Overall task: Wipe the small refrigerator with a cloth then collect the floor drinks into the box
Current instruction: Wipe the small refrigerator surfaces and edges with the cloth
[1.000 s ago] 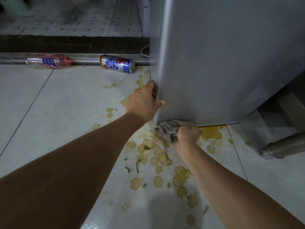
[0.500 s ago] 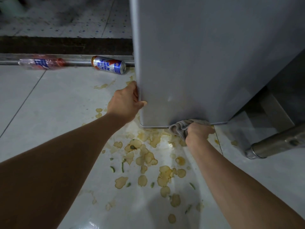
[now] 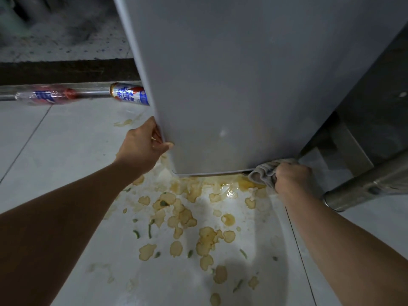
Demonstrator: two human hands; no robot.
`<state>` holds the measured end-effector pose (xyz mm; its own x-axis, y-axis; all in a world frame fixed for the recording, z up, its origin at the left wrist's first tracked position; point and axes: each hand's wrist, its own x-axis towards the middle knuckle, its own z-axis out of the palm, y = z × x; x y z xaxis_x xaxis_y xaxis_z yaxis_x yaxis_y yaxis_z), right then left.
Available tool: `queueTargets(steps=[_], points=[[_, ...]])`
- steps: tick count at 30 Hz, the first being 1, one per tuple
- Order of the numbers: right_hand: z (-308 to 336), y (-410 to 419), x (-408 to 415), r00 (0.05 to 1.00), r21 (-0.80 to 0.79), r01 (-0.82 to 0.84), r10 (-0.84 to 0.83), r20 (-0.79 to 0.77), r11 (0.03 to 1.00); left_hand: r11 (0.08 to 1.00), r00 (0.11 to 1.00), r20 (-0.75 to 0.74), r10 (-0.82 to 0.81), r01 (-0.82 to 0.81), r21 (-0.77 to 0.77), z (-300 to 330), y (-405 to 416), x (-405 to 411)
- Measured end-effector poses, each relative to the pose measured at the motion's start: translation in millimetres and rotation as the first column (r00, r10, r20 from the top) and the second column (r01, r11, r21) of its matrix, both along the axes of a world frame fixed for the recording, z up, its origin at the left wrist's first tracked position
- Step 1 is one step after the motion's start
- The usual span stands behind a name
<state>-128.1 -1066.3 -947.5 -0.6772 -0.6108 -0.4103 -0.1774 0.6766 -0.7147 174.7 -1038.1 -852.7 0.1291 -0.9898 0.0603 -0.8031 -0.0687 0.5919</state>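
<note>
Grey cloth (image 3: 263, 172), bunched in the right hand (image 3: 291, 176), presses the refrigerator (image 3: 231, 85) at its bottom edge, lower right; the left hand (image 3: 143, 144) grips its corner. Wiping seems underway; can (image 3: 129, 93) and bottle (image 3: 46, 97), upper left, remain uncollected. No box visible.

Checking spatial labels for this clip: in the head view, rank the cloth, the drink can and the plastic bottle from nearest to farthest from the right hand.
1. cloth: gripped in the right hand, at the refrigerator's lower right corner.
2. drink can: lying on the floor far to the left, partly hidden behind the refrigerator.
3. plastic bottle: lying farther left still, along the metal threshold.
</note>
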Motion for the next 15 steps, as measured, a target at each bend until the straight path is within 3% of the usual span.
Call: queueTargets(steps=[4,15], points=[[-9.1,-5.2,-1.5,0.991,-0.009,0.023,-0.024,-0.132,1.000,1.000,1.000,0.001,0.013,-0.013,0.004,2.6,0.5,-2.6],[-13.2,-0.3,-4.9,0.975,-0.186,0.010,-0.051,-0.215,0.982,1.000,1.000,-0.022,0.004,-0.003,0.010,0.1,-1.3,-0.7]])
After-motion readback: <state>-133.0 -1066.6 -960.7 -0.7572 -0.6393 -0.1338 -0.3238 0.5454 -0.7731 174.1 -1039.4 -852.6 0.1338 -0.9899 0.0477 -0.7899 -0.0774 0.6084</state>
